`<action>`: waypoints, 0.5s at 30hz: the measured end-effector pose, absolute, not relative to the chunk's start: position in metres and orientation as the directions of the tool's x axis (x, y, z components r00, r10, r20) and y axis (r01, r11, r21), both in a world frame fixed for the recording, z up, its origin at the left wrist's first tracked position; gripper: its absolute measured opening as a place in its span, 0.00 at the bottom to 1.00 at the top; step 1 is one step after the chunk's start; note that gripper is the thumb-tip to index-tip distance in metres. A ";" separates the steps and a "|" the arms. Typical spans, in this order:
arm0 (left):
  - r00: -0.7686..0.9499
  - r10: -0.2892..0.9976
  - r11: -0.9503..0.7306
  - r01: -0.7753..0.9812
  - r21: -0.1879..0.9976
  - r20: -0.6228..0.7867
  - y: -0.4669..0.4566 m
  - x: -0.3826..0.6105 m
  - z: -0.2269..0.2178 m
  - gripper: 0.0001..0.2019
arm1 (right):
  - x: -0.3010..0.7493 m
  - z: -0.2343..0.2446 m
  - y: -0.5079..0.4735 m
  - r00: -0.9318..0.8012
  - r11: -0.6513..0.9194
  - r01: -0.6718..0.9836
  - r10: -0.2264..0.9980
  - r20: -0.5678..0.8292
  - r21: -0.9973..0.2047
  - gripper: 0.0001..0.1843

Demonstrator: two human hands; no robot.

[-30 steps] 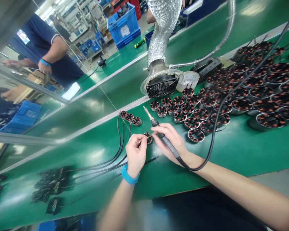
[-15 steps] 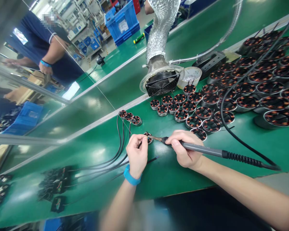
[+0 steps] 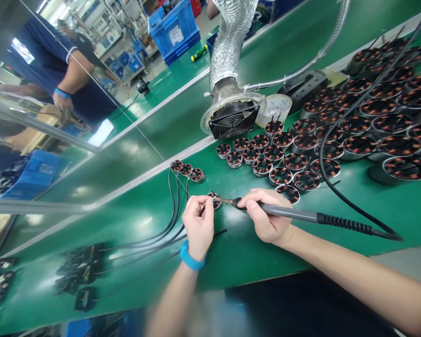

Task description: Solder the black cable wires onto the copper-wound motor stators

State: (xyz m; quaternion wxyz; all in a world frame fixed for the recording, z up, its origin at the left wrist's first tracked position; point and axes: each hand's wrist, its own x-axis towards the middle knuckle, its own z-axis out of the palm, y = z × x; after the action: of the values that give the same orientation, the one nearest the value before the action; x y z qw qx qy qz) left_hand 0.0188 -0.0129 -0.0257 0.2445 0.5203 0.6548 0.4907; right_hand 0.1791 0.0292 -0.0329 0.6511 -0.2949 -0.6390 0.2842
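Observation:
My right hand (image 3: 266,217) grips a grey soldering iron (image 3: 294,214) like a pen, its tip lying against a small round motor stator (image 3: 214,200) on the green bench. My left hand (image 3: 198,224), with a blue wristband, is pinched on a thin wire beside that stator. A black cable (image 3: 168,234) runs from under the left hand toward the lower left. The iron's black cord (image 3: 337,140) loops away to the upper right.
Several copper-wound stators (image 3: 301,145) fill the bench at right. A fume-extraction fan on a silver duct (image 3: 231,117) stands behind them. Three wired stators (image 3: 187,171) lie near the conveyor edge. Connectors (image 3: 77,271) lie at left. A person in a dark blue shirt (image 3: 63,75) works opposite.
My right hand swung the soldering iron from pointing up and away to lying flat, bringing its tip onto the stator by my left hand. The left hand stayed pinched in place.

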 end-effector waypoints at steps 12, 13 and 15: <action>-0.347 0.921 -0.012 0.434 0.901 0.179 -0.013 0.019 -0.026 0.08 | 0.179 -0.037 0.029 0.065 0.633 0.004 0.772 0.632 -0.774 0.08; -0.347 0.920 -0.014 0.436 0.900 0.182 -0.012 0.019 -0.026 0.08 | 0.179 -0.036 0.028 0.055 0.637 0.012 0.769 0.637 -0.771 0.08; -0.346 0.919 -0.019 0.441 0.897 0.190 -0.012 0.019 -0.026 0.08 | 0.179 -0.033 0.028 0.047 0.647 0.042 0.760 0.648 -0.761 0.08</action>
State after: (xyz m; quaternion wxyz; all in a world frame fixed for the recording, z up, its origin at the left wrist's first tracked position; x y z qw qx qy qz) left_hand 0.0190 -0.0123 -0.0265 0.2428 0.5177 0.6569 0.4915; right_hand 0.1791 0.0281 -0.0333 0.6505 -0.3168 -0.6328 0.2758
